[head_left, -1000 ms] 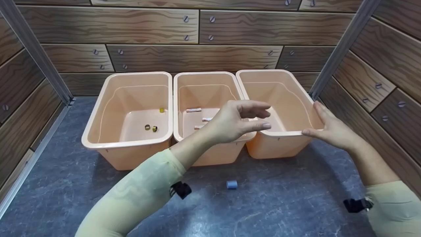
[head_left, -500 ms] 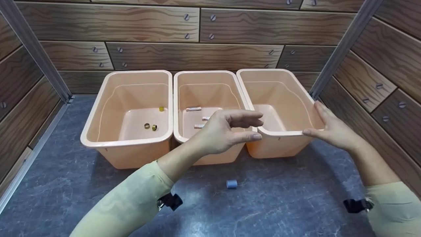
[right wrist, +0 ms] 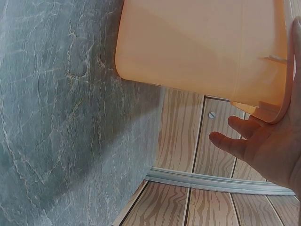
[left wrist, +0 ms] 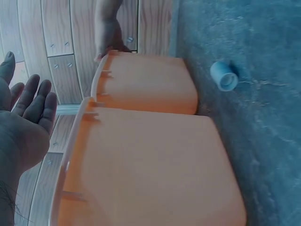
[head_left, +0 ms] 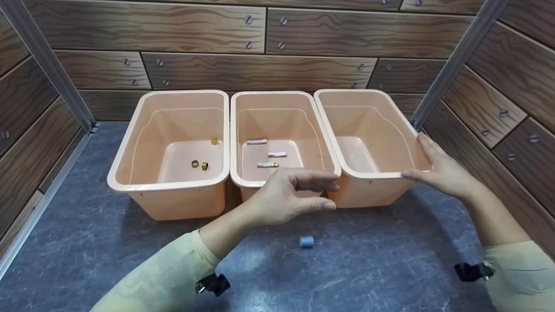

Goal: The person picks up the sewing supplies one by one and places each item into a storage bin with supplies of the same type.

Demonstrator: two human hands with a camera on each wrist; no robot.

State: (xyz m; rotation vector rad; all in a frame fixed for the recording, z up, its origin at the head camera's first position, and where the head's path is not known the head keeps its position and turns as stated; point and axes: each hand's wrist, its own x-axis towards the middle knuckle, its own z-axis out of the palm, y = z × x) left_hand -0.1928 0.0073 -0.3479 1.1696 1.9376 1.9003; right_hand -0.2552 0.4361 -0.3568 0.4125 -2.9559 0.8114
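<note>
In the head view, my left hand (head_left: 284, 197) hovers in front of the middle bin (head_left: 290, 178), fingers loosely bent and thumb apart, holding nothing. My right hand (head_left: 451, 173) rests at the front right corner of the right bin (head_left: 368, 174), thumb along the front rim. In the right wrist view, its fingers (right wrist: 230, 143) extend loosely outside the bin wall, below the rim. A small blue cylinder (head_left: 306, 241) lies on its side on the table; the left wrist view shows its round, hollow-looking end.
The left bin (head_left: 173, 187) holds several small gold rings, one yellower. Inside the middle bin lie several short pinkish-white sticks, such as one stick (head_left: 277, 154). The three peach bins stand side by side on a dark marbled table (head_left: 368, 268), with wood-patterned walls (head_left: 260, 69) around.
My left hand has drawn back from the gap between the middle and right bins, towards me and slightly left, uncovering the sticks. My right hand stays at the right bin's corner.
</note>
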